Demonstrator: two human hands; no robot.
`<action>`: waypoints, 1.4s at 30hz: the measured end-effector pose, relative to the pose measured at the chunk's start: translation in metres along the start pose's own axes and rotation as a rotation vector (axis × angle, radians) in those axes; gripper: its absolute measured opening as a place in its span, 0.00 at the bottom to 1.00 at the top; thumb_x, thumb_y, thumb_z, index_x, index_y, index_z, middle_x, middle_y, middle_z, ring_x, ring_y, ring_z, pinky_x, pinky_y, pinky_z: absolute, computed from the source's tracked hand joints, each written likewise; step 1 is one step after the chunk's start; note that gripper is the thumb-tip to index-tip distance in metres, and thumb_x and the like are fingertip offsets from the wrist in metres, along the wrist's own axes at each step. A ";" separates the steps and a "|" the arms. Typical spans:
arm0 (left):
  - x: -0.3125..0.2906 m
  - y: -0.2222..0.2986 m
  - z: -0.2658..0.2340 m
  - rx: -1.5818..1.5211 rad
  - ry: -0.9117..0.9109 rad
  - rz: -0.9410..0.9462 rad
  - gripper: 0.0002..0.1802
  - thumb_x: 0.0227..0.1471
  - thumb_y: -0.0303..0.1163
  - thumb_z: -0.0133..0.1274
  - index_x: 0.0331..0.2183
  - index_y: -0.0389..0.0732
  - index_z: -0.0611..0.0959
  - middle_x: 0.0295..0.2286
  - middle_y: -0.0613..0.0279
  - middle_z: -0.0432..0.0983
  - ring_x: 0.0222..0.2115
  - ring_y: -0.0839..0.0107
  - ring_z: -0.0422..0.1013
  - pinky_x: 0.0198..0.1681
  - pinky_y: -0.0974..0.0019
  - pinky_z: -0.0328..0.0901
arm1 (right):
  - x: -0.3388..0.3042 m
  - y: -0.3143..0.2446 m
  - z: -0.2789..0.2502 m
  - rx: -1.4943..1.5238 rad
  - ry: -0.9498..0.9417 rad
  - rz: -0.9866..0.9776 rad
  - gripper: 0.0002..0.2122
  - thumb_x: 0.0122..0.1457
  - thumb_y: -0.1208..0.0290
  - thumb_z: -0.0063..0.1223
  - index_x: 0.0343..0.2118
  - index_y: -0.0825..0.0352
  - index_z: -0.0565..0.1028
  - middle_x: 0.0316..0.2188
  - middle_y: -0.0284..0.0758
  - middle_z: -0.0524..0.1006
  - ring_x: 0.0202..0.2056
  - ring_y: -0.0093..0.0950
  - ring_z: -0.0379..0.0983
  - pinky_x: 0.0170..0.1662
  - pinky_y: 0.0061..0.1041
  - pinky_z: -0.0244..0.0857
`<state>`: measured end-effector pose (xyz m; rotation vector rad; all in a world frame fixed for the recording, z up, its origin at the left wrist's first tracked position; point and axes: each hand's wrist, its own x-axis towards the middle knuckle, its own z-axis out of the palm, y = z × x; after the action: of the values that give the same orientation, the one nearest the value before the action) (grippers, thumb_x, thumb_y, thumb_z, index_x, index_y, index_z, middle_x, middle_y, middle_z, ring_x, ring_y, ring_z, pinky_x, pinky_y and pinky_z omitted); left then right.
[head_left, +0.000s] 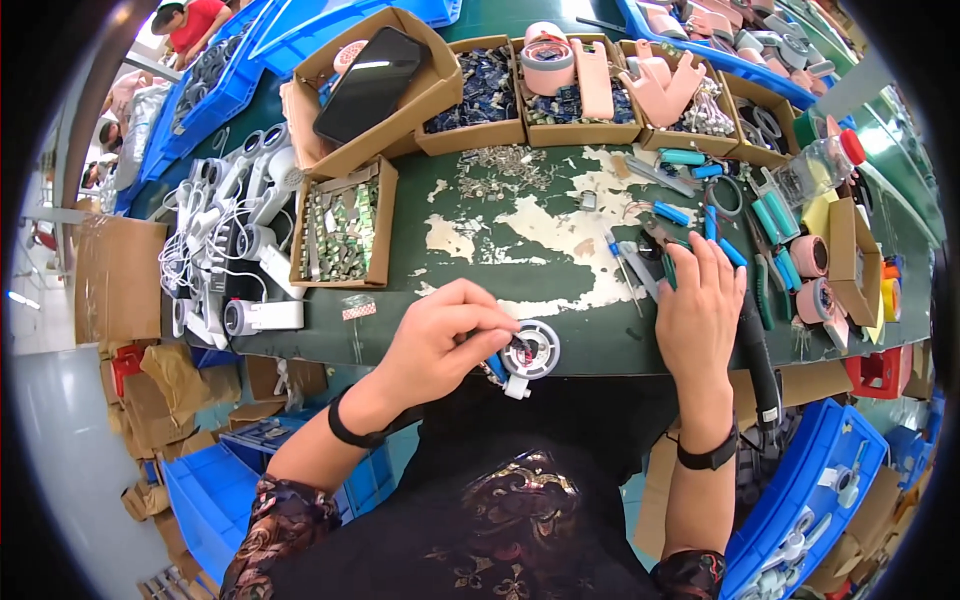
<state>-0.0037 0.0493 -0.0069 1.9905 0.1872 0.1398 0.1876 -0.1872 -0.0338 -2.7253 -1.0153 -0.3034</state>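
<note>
At the far left of the worn green counter [430, 262], white plastic handheld fan bodies [262, 255] lie in a heap with thin white cables looped among them. Just right of them stands an open brown cardboard box [379, 235] holding small green circuit boards. Behind it, a black flat smartphone [370, 85] rests across a larger tilted cardboard box [441, 70].

The left hand [447, 335] has thumb and fingers nearly closed in a pinch at a round white plastic housing [543, 335], which is at the counter's near edge, in front of the person's body. Its open face shows a dark centre; exactly what the fingertips grip is too small to tell. A blue cylindrical cell [495, 367] shows just below the fingers.

Farther right, a slim screwdriver-like tool [621, 262] lies near the right hand [697, 315], which is palm down, fingers together and loosely bent, beside dark-handled pliers [660, 236]; I cannot tell whether it grips anything. Just right of its wrist is a thick black cylindrical handle [757, 370].
</note>
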 end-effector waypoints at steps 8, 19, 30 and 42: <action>0.006 -0.003 0.006 -0.009 0.042 0.009 0.06 0.55 0.29 0.63 0.34 0.37 0.87 0.35 0.61 0.78 0.31 0.73 0.74 0.34 0.70 0.69 | -0.015 -0.028 -0.012 0.396 0.142 -0.130 0.12 0.55 0.76 0.59 0.43 0.66 0.77 0.45 0.41 0.78 0.50 0.43 0.72 0.57 0.43 0.61; 0.005 -0.019 0.013 -0.113 0.002 0.026 0.11 0.58 0.35 0.60 0.31 0.37 0.82 0.42 0.46 0.81 0.40 0.63 0.79 0.38 0.65 0.71 | -0.072 -0.096 -0.025 0.806 -0.267 0.042 0.37 0.41 0.69 0.77 0.56 0.67 0.69 0.37 0.37 0.78 0.27 0.28 0.73 0.33 0.27 0.71; 0.003 -0.018 -0.002 -0.143 -0.197 0.125 0.28 0.53 0.37 0.65 0.52 0.37 0.76 0.55 0.46 0.73 0.53 0.57 0.73 0.55 0.59 0.66 | -0.052 -0.097 -0.029 0.856 -0.231 -0.021 0.35 0.49 0.70 0.71 0.60 0.67 0.66 0.49 0.44 0.72 0.37 0.38 0.77 0.38 0.35 0.73; 0.023 -0.014 0.004 -0.065 -0.212 0.070 0.37 0.35 0.29 0.73 0.50 0.35 0.78 0.41 0.57 0.75 0.43 0.64 0.76 0.47 0.63 0.72 | -0.061 -0.087 -0.020 1.012 -0.274 0.150 0.28 0.55 0.80 0.62 0.59 0.70 0.67 0.45 0.43 0.78 0.38 0.32 0.78 0.39 0.29 0.73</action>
<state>0.0185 0.0554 -0.0209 1.9321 -0.0236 -0.0204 0.0830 -0.1661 -0.0199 -1.8970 -0.7143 0.4989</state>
